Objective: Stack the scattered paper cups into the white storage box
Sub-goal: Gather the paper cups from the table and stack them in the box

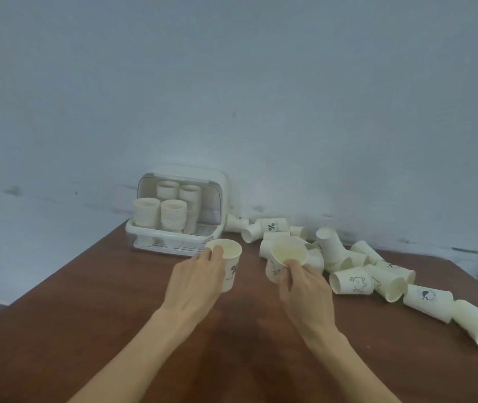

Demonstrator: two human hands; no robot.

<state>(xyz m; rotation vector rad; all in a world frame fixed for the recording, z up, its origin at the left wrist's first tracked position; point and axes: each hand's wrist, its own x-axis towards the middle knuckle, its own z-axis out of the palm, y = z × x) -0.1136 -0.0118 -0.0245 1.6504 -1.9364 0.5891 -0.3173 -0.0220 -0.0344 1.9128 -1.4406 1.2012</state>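
An upright white paper cup with a percent mark (230, 263), mouth up, is gripped by the left hand (195, 279); a tilted plain white paper cup (285, 254), mouth facing near, is pinched by the right hand (304, 289).

Cream-white paper cups (351, 282) lie on a dark reddish-brown desk (86, 315), several printed with dark percent signs, thin line-drawn animals or a small blue figure. The cup in the left hand (195, 282) carries a black percent sign (234, 269). The storage box (220, 184) is white with clear panels, against a pale blue-grey wall (232, 82).
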